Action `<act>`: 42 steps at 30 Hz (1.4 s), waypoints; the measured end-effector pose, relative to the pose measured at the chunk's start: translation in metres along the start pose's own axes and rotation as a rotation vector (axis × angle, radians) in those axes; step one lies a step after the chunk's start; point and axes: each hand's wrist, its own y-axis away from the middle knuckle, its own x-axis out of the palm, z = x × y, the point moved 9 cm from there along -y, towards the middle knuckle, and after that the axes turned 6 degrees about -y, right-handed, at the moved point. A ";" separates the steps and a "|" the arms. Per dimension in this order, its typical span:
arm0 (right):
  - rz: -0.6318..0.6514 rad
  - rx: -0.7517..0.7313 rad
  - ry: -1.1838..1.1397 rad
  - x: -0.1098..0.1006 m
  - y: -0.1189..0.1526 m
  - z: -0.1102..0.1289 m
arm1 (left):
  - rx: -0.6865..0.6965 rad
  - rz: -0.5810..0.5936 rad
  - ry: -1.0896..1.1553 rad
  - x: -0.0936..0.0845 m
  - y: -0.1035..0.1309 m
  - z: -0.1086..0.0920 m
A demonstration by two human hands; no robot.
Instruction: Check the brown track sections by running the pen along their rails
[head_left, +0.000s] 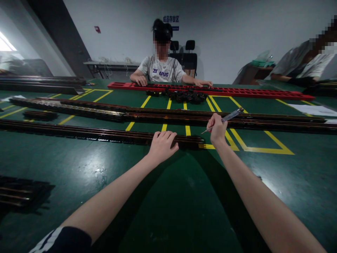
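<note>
My left hand [163, 147] lies over a long dark rail [105, 136] close to its right end, with the fingers bent across the top and the thumb on the near side. The rail has thin copper-coloured lines along its length. In my right hand [217, 129] is a slim screwdriver [232, 114] with a clear handle. Its thin shaft points down and left, with the tip just above or beside the rail's end; I cannot tell whether they touch.
More dark rails [168, 116] cross the green table [79, 158] beyond my hands. Small black parts [186, 95] are piled before a red slotted frame [237, 92], which a co-worker [163, 68] touches. Another dark bundle [21, 193] lies near left. Paper sheets [313, 109] lie right.
</note>
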 end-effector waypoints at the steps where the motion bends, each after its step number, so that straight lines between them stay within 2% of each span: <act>1: 0.000 0.003 0.013 0.001 0.001 0.000 | 0.000 -0.002 -0.001 0.000 0.000 0.000; 6: 0.067 0.040 0.129 0.008 0.003 -0.003 | 0.002 -0.003 -0.004 -0.001 0.000 0.000; 11: 0.249 -0.059 0.323 0.030 0.010 0.003 | -0.004 -0.010 -0.018 -0.002 0.000 0.000; 15: 0.340 -0.096 0.438 0.045 0.018 0.006 | 0.008 -0.015 -0.035 0.000 -0.001 -0.001; 21: 0.531 -0.168 0.791 0.069 0.040 0.002 | 0.034 -0.025 -0.047 0.000 0.001 -0.002; 24: 0.584 -0.148 1.022 0.077 0.055 -0.004 | 0.042 -0.036 -0.038 0.000 0.001 -0.003; 28: 0.622 -0.289 1.294 0.091 0.077 0.002 | 0.010 -0.037 -0.028 0.002 0.001 0.001; 33: 0.617 -0.441 1.340 0.095 0.097 0.006 | -0.014 -0.093 0.001 -0.005 0.006 0.008; 38: 0.664 -0.569 1.219 0.089 0.111 -0.001 | -0.139 -0.156 -0.067 -0.015 0.017 0.034; 42: 0.711 -0.595 1.178 0.083 0.116 -0.007 | -0.175 -0.154 -0.117 -0.021 0.026 0.052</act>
